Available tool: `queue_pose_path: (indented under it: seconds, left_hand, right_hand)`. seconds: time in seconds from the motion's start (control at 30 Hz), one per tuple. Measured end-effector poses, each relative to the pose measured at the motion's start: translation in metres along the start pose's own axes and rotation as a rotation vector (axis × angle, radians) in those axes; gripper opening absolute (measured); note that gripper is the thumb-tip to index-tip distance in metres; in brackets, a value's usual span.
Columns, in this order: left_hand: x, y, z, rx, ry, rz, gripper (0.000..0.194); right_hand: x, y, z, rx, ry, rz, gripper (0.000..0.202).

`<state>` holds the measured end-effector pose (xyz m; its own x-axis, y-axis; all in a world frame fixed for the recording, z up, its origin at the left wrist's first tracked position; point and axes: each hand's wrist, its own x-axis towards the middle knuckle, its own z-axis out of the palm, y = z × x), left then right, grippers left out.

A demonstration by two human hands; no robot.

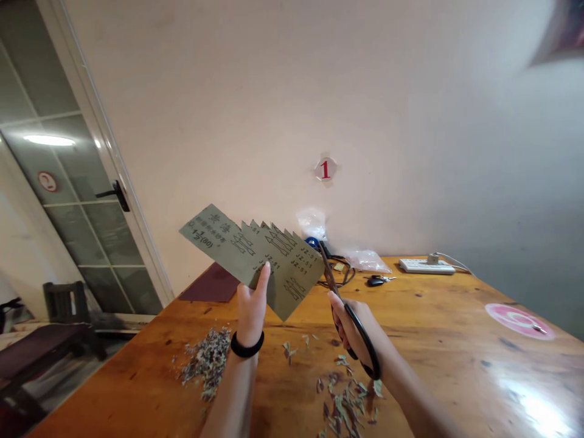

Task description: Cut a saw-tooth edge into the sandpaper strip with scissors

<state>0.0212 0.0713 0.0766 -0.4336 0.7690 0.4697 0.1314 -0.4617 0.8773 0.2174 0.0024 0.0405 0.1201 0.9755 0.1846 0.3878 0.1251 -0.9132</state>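
Grey-green sandpaper sheet, printed with "JZ-51" and arrow-like figures, is held above the wooden surface, at twelve o'clock from the left hand. That hand's fingers grip its lower edge, the thumb flat on the printed face. At about four o'clock from the sheet's middle, the right hand has its fingers closed around the black handles of the scissors, whose blades point towards eleven o'clock, beside the sheet's right-hand corner.

The sheet seems held at one place only, so it could swing or buckle if the blades pushed against it, and a cut might run crooked. The narrow points along its top edge look likely to bend or tear if caught. Stiff backing could also twist the blades aside. A sleeve or wrist sweeping low could scatter the thin clippings at five o'clock, or the grey pile of bits at seven.

The left hand's other fingers are mostly hidden behind the sheet. Whether it is one notched piece or several fanned layers is unclear. The blade tips blend into the dark cable beyond, leaving their gap and any contact uncertain; the nearest clippings are cut off by the bottom edge.
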Motion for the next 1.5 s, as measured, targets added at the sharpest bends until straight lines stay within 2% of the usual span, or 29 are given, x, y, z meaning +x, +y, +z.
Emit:
queue_pose_path:
  seconds: [0.1,0.27,0.47,0.73,0.9,1.03,1.23,1.5]
  left_hand:
    - [0.004,0.003,-0.006,0.013,-0.004,0.014,0.038]
    - [0.016,0.009,-0.022,0.015,-0.087,0.072,0.043]
    - [0.03,0.002,-0.04,0.052,-0.153,0.09,0.048]
    - [0.035,-0.002,-0.046,0.058,-0.208,0.089,0.045]
    - [0.04,-0.007,-0.052,0.074,-0.254,0.064,0.035]
    - [0.043,-0.011,-0.056,0.062,-0.305,0.035,0.036]
    - [0.042,-0.012,-0.056,0.043,-0.352,-0.016,0.043]
    - [0.036,-0.003,-0.051,0.049,-0.377,-0.076,0.05]
  right_hand:
    - [-0.002,-0.007,-0.004,-0.025,-0.026,-0.013,0.06]
    - [-0.005,-0.019,-0.006,-0.099,-0.086,-0.029,0.059]
    - [-0.004,-0.022,0.0,-0.167,-0.126,-0.059,0.06]
    - [0.001,-0.013,0.004,-0.188,-0.153,-0.071,0.062]
    - [0.005,-0.007,0.002,-0.202,-0.248,-0.062,0.064]
    - [0.001,-0.007,0.002,-0.196,-0.295,-0.066,0.063]
    - [-0.001,-0.006,0.011,-0.193,-0.267,-0.036,0.058]
    - [0.0,-0.012,0.009,-0.232,-0.144,-0.09,0.064]
